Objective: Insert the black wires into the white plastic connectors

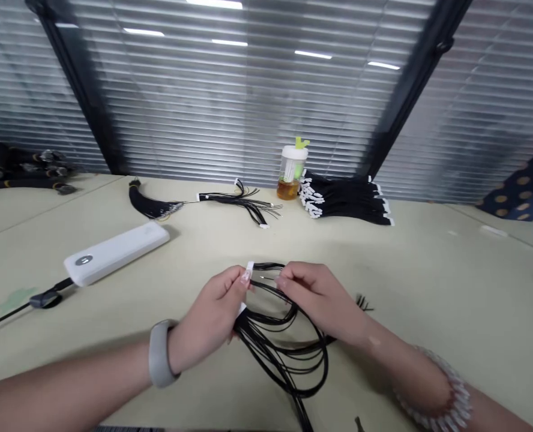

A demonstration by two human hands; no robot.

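My left hand [224, 306] pinches a small white connector [249, 268] with black wires running out of its right side. Below it, another white connector [242, 308] shows at the edge of the same hand. From these a bundle of black wires [284, 360] loops to the right and hangs down toward the table's front. My right hand [314, 291] is closed, thumb against fingers, on a single black wire [268, 278] whose thin metal tip points left at the upper connector. A short gap lies between that tip and the connector. Loose wire ends [364, 303] stick out beyond my right wrist.
A white power bank [117, 252] with a black cable lies at left. Along the back are a tied black wire bundle [149, 201], a partly wired harness [239, 201], a bottle of amber liquid [291, 174] and stacked black cables with white connectors [350, 198]. More bundles [18, 165] lie far left.
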